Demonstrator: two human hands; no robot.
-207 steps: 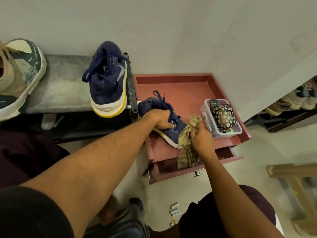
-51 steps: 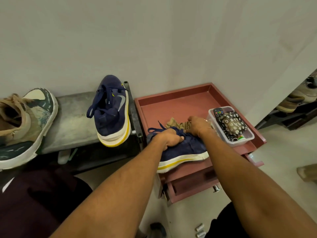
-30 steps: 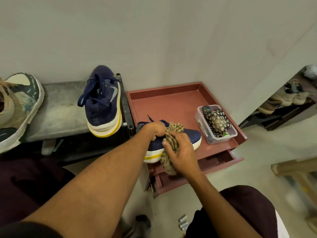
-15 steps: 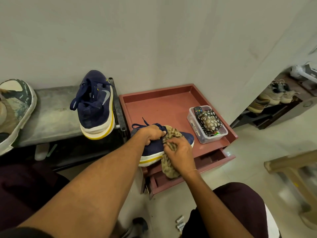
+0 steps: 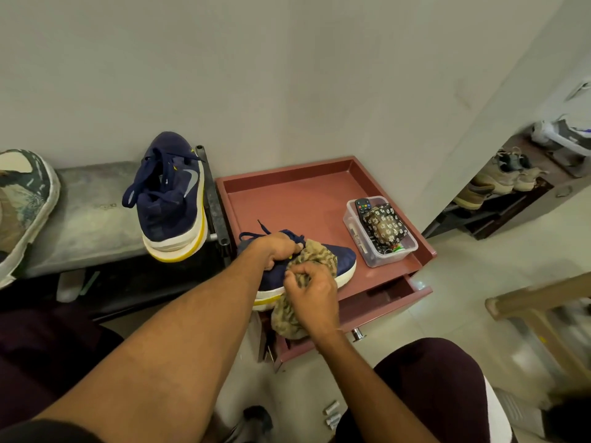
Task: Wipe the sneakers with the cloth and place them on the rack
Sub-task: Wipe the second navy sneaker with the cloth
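Note:
A navy sneaker (image 5: 343, 258) with a white and yellow sole lies on its side at the front of the red tray-top cabinet (image 5: 307, 203). My left hand (image 5: 277, 249) grips it at the laces and collar. My right hand (image 5: 311, 294) is closed on a bunched tan checked cloth (image 5: 289, 318), pressed against the shoe's side and sole. The matching navy sneaker (image 5: 172, 199) stands on the grey rack shelf (image 5: 89, 219) at the left, heel hanging over the front edge.
A camouflage-patterned sneaker (image 5: 24, 206) rests at the rack's far left. A clear plastic box (image 5: 379, 231) with a remote and a floral pouch sits on the tray's right. The cabinet drawer (image 5: 380, 302) is pulled open. More shoes (image 5: 499, 183) sit on a rack at right.
My right hand has brought the cloth from the far side of the sneaker over to its near side and sole. The left hand keeps its hold; the shoe stays at the tray's front.

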